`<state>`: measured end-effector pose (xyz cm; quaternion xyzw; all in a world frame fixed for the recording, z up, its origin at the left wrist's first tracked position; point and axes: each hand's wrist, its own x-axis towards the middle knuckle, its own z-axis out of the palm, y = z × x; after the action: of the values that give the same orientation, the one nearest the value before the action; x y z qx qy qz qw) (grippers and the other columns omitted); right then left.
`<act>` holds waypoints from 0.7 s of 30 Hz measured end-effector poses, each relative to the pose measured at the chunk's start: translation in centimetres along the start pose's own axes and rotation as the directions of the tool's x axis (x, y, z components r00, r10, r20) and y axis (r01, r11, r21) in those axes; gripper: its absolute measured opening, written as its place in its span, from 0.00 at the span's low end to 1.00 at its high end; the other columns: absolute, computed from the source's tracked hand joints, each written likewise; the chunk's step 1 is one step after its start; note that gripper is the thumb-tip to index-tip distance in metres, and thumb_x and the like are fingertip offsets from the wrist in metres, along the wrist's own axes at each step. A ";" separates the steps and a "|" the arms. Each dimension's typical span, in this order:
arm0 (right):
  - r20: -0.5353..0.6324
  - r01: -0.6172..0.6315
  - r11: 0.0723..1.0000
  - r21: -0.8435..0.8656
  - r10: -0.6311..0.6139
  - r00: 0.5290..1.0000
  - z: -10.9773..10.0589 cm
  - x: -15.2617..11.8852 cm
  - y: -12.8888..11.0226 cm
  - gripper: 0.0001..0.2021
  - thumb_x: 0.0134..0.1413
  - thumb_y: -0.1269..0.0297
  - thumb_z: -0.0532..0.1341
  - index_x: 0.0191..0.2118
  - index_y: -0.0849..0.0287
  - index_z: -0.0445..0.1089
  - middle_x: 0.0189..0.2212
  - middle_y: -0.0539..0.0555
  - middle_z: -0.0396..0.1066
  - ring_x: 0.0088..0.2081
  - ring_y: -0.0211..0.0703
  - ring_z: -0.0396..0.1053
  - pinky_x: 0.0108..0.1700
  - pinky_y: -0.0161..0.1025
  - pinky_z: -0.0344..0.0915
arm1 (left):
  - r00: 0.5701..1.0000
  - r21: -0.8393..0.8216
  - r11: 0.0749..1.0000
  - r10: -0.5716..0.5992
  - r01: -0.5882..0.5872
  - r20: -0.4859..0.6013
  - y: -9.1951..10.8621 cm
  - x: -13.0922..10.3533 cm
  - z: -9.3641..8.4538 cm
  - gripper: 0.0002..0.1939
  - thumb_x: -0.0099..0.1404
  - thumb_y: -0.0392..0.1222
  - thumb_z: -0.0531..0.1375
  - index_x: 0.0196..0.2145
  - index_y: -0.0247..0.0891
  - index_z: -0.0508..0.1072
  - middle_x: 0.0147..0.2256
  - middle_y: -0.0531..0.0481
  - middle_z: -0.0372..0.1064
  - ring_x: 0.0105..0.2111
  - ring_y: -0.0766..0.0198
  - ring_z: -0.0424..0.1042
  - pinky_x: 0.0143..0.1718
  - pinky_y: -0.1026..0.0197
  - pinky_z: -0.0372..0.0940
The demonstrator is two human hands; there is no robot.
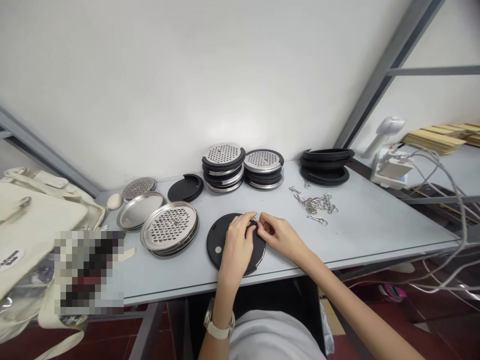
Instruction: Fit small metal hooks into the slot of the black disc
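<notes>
A black round disc (216, 235) lies face down near the front edge of the table, with a pale round spot and a strip of silver rim showing at its lower right. My left hand (240, 239) lies across it, fingers bent together over its upper right edge. At that same edge my right hand (273, 231) is closed in a pinch. A small shiny metal piece, perhaps a clip, shows between the fingertips; the fingers mostly hide it. To the right lies a loose pile of small metal snap hooks (314, 204).
Perforated metal discs (170, 226) are stacked at left, beside a plain metal dish (140, 210). A black ring cover (185, 188), two stacks of assembled discs (224, 154) and black covers (325, 175) stand along the wall. A bag (41, 210) lies left; cables (459, 200) hang right.
</notes>
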<state>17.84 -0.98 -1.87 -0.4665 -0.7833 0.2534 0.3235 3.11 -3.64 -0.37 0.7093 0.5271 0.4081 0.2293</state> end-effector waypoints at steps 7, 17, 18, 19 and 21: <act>-0.032 0.001 0.999 -0.040 -0.002 0.999 0.1 0.0 -0.1 0.08 0.57 0.66 0.51 0.26 0.56 0.55 0.19 0.44 0.56 0.21 0.34 0.54 0.25 0.31 0.51 | 1.000 -0.014 1.000 0.002 -0.002 -0.005 -0.1 0.0 0.0 0.17 0.65 0.28 0.51 0.47 0.41 0.69 0.45 0.48 0.69 0.46 0.59 0.70 0.51 0.52 0.65; -0.012 0.014 0.997 -0.080 -0.015 1.000 0.1 0.1 0.0 0.08 0.58 0.67 0.50 0.27 0.55 0.55 0.20 0.45 0.59 0.21 0.35 0.56 0.25 0.32 0.51 | 1.000 -0.038 0.999 -0.008 0.008 -0.012 0.0 0.1 0.0 0.16 0.64 0.28 0.52 0.46 0.41 0.70 0.44 0.48 0.70 0.44 0.60 0.70 0.48 0.54 0.66; -0.011 0.013 0.996 -0.086 -0.014 1.000 0.1 0.1 0.0 0.08 0.58 0.67 0.50 0.27 0.55 0.55 0.20 0.45 0.59 0.21 0.35 0.56 0.25 0.32 0.51 | 1.000 -0.039 0.999 -0.011 0.010 -0.010 0.0 0.1 0.0 0.16 0.63 0.28 0.52 0.45 0.41 0.70 0.44 0.48 0.70 0.43 0.60 0.70 0.48 0.54 0.66; -0.010 0.011 0.996 -0.091 -0.012 1.000 0.1 0.0 0.0 0.08 0.58 0.67 0.50 0.28 0.55 0.55 0.20 0.45 0.59 0.21 0.36 0.56 0.25 0.32 0.51 | 1.000 -0.039 0.999 -0.013 0.012 -0.009 0.0 0.2 0.0 0.16 0.63 0.27 0.52 0.45 0.41 0.70 0.44 0.49 0.70 0.43 0.60 0.70 0.48 0.54 0.66; -0.014 0.006 0.995 -0.097 -0.007 1.000 0.2 0.0 0.0 0.08 0.58 0.66 0.50 0.28 0.55 0.55 0.20 0.45 0.59 0.21 0.36 0.56 0.26 0.32 0.51 | 1.000 -0.039 0.999 -0.014 0.014 -0.007 0.1 0.2 -0.1 0.16 0.63 0.27 0.52 0.45 0.41 0.70 0.43 0.49 0.70 0.43 0.60 0.70 0.48 0.54 0.66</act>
<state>17.72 -0.98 -1.97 -0.4809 -0.7939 0.2106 0.3068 3.11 -3.49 -0.23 0.6997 0.5246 0.4191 0.2441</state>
